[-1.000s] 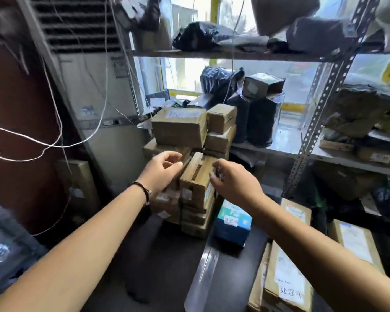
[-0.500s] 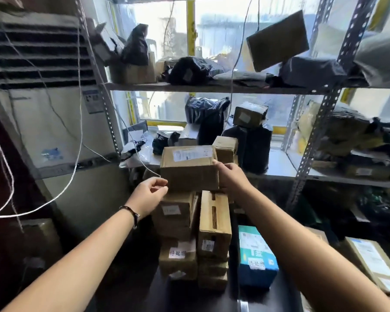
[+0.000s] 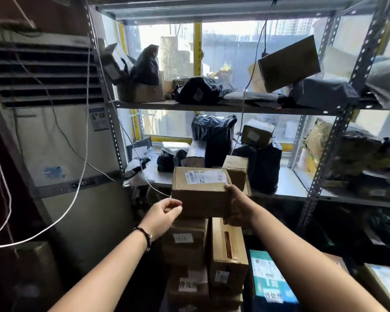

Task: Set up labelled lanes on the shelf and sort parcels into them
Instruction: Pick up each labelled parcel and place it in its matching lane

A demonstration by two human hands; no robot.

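Head view, right fingers [image 3: 231, 192] grasping cardboard box [image 3: 199, 195], left fingers [image 3: 175, 209] curled, apparently pinching cord [image 3: 154, 188].

- The right hand [image 3: 236, 206] grips the box [image 3: 200, 192] by its right end, thumb up at the top edge and fingers curled under.
- The left hand [image 3: 164, 215] is at the box's lower left corner, with fingers loosely curled and thumb and forefinger close together. Whether it grips is unclear.
- Both bare forearms reach up from below the box.
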